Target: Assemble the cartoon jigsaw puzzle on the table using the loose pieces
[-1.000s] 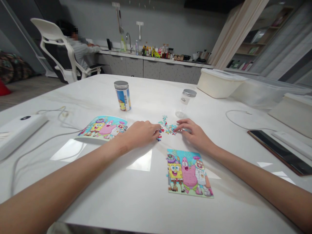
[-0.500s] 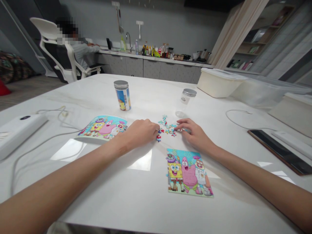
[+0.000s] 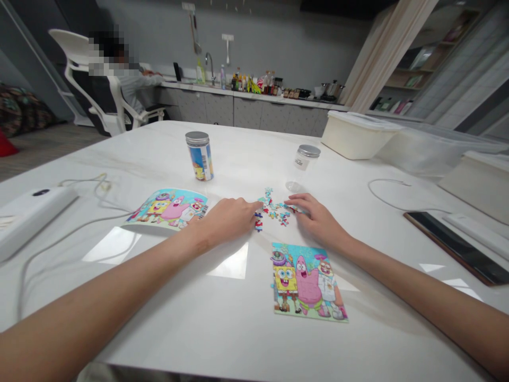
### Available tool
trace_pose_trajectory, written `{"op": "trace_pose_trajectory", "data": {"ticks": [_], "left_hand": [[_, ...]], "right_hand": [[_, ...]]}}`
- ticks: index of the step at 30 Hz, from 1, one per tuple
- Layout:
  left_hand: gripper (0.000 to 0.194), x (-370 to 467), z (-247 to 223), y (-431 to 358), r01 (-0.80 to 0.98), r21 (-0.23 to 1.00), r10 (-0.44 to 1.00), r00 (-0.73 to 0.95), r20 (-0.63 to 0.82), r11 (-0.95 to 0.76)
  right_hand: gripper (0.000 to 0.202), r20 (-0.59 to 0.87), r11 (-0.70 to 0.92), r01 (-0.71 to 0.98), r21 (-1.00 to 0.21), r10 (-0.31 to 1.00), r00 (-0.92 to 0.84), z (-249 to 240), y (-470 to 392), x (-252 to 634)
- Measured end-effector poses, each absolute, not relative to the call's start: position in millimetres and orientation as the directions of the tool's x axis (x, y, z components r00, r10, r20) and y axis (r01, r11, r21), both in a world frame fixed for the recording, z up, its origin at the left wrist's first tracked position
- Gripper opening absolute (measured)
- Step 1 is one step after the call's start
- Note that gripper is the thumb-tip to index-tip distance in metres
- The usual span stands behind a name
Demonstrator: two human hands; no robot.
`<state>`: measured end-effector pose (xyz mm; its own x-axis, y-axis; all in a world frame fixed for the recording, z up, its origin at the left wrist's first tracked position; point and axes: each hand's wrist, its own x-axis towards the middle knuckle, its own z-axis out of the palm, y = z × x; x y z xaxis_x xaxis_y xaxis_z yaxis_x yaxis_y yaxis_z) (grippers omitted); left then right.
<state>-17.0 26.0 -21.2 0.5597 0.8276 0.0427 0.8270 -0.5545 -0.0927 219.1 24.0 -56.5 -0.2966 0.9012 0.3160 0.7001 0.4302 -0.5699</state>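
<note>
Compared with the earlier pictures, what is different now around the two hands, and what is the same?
The loose puzzle pieces have shifted a little: the red-and-blue ones beside the left hand slid slightly left. Whether the left or right hand took or released a piece is too small to tell. The joined puzzle, curled picture sheet and both jars stayed.

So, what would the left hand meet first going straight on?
Likely the pieces; the left hand points at them from right beside, perhaps touching, though depth is unclear.
</note>
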Motion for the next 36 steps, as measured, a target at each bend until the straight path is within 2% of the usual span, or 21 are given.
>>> {"op": "trace_pose_trajectory", "data": {"ticks": [4, 11, 16, 19, 23, 31, 36], "left_hand": [[0.048, -15.3, -23.9, 29.1, 0.829, -0.115, 0.83, 0.555, 0.051, -0.547], [0.041, -14.3, -24.0, 34.9, 0.819, -0.119, 0.822, 0.569, 0.035, -0.562], [0.029, -12.5, -19.0, 28.3, 0.819, -0.116, 0.823, 0.568, 0.029, -0.561], [0.028, -11.1, -19.8, 25.3, 0.816, -0.122, 0.819, 0.573, 0.035, -0.566], [0.032, -11.8, -23.2, 25.1, 0.821, -0.131, 0.824, 0.565, 0.046, -0.556], [0.052, -8.8, -25.3, 48.1, 0.813, -0.163, 0.818, 0.573, 0.045, -0.56], [0.05, -6.1, -24.8, 51.2, 0.799, -0.196, 0.811, 0.584, 0.026, -0.569]], "right_hand": [[0.038, 0.32, 0.456, 0.743, -0.49, 0.887, -0.333, -57.3, 24.0, 217.9], [0.042, 0.349, 0.431, 0.705, -0.563, 0.897, -0.27, -59.1, 26.3, 220.2], [0.036, 0.31, 0.433, 0.719, -0.544, 0.9, -0.307, -55.9, 24.4, 218.6], [0.039, 0.341, 0.457, 0.716, -0.527, 0.886, -0.314, -56.1, 24.1, 218.4], [0.046, 0.377, 0.505, 0.703, -0.501, 0.858, -0.349, -55.3, 22.5, 217.4], [0.034, 0.303, 0.564, 0.734, -0.378, 0.825, -0.477, -51.5, 16.6, 213.4], [0.031, 0.312, 0.551, 0.746, -0.374, 0.832, -0.459, -52.1, 16.0, 213.1]]}}
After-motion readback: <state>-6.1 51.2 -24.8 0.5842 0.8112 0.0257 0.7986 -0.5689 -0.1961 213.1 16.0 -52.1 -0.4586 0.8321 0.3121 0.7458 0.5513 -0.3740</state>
